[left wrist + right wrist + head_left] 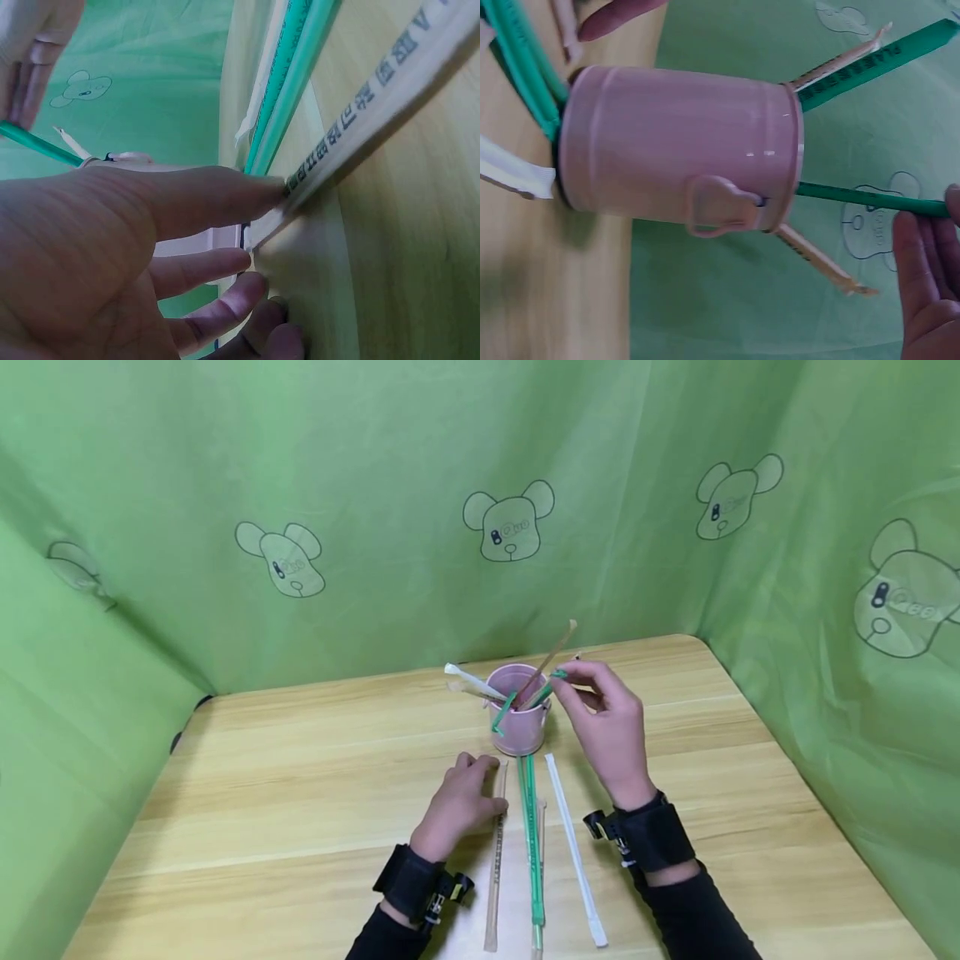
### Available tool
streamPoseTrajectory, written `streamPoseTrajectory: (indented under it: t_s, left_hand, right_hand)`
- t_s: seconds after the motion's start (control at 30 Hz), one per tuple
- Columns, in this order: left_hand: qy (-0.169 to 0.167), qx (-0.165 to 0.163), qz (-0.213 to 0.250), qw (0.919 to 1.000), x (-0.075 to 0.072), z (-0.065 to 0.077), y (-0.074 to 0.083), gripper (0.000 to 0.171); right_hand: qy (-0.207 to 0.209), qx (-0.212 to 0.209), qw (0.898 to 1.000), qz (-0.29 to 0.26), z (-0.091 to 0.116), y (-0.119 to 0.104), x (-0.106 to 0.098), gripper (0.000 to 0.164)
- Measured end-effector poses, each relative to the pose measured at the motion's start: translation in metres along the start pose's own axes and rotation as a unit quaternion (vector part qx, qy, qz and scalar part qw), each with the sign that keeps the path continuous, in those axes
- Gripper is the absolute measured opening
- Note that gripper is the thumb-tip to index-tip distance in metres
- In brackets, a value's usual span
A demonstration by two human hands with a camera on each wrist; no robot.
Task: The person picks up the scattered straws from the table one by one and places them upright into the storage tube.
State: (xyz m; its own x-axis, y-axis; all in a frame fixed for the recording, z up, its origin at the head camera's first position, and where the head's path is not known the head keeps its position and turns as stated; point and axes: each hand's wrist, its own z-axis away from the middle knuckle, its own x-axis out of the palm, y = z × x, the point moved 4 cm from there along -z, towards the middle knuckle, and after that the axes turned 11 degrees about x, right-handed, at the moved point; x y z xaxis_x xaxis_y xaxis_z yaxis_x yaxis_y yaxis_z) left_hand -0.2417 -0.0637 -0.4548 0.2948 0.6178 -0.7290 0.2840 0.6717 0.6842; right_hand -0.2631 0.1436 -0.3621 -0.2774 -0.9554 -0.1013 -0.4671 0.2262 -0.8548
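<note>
A small pink pail (519, 731) stands on the table with several wrapped straws leaning out of it. My right hand (609, 718) pinches the upper end of a green wrapped straw (870, 198) between thumb and fingers; its lower part goes inside the pail. Nearer the front, my left hand (463, 802) is at a brown paper-wrapped straw (495, 868) lying on the table. In the left wrist view the thumb (225, 196) touches this straw, with the other fingers loosely bent and apart from the thumb.
Green wrapped straws (534, 860) lie in front of the pail, partly over another brown one (542, 827). A white wrapped straw (576, 852) lies to their right. Green curtain (390, 460) surrounds the wooden table (300, 777) at the back and sides.
</note>
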Motion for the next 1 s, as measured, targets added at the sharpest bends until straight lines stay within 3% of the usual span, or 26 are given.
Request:
streamPoseTrajectory:
  t_s: [0.3, 0.63, 0.83, 1.0]
  left_hand:
    - [0.028, 0.012, 0.01, 0.9995, 0.0, -0.003, -0.005, 0.051]
    - [0.041, 0.025, 0.005, 0.9988, -0.005, -0.005, -0.011, 0.04]
    - [0.028, 0.023, 0.052, 0.998, -0.019, -0.002, -0.014, 0.025]
    - [0.076, 0.039, 0.076, 0.9935, -0.039, 0.0, -0.01, 0.029]
  right_hand:
    - [-0.073, 0.057, 0.994, 0.054, 0.001, 0.015, 0.005, 0.017]
    - [-0.087, 0.067, 0.992, 0.066, 0.001, 0.018, 0.006, 0.021]
    - [-0.101, 0.074, 0.99, 0.071, 0.001, 0.017, 0.007, 0.027]
    - [-0.107, 0.072, 0.988, 0.081, 0.001, 0.018, 0.008, 0.031]
